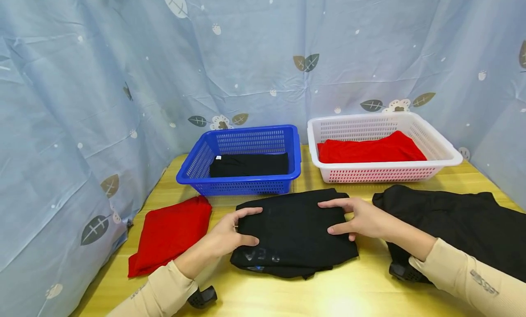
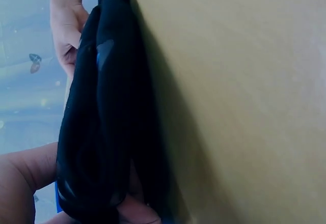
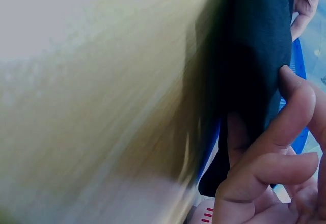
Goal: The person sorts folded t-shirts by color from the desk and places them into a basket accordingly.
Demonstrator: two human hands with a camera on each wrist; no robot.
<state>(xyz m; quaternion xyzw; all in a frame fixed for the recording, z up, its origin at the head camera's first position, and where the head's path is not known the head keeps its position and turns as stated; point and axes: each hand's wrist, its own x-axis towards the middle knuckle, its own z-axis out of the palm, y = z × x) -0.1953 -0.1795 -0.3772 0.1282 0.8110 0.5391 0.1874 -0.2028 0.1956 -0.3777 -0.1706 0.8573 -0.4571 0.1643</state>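
A folded black garment [image 1: 293,232] with faded printed letters and a small blue mark near its front edge hangs between both hands, its near side apparently just above the table. My left hand [image 1: 228,235] grips its left edge, thumb and forefinger on top. In the left wrist view, the fingers [image 2: 136,211] reach beneath the folded layers. At the opposite edge my right hand [image 1: 361,219] holds the cloth, thumb and forefinger above. The right wrist view shows a fingertip [image 3: 237,135] against the underside of the garment [image 3: 254,46].
Behind the garment stands a blue basket [image 1: 242,187] containing folded black cloth [image 1: 250,165]. A white basket [image 1: 382,174] with red cloth [image 1: 371,150] is at back right. Folded red cloth [image 1: 172,232] lies left; another black garment [image 1: 452,221] spreads at right. A patterned curtain [image 1: 255,56] surrounds the table [image 1: 287,298].
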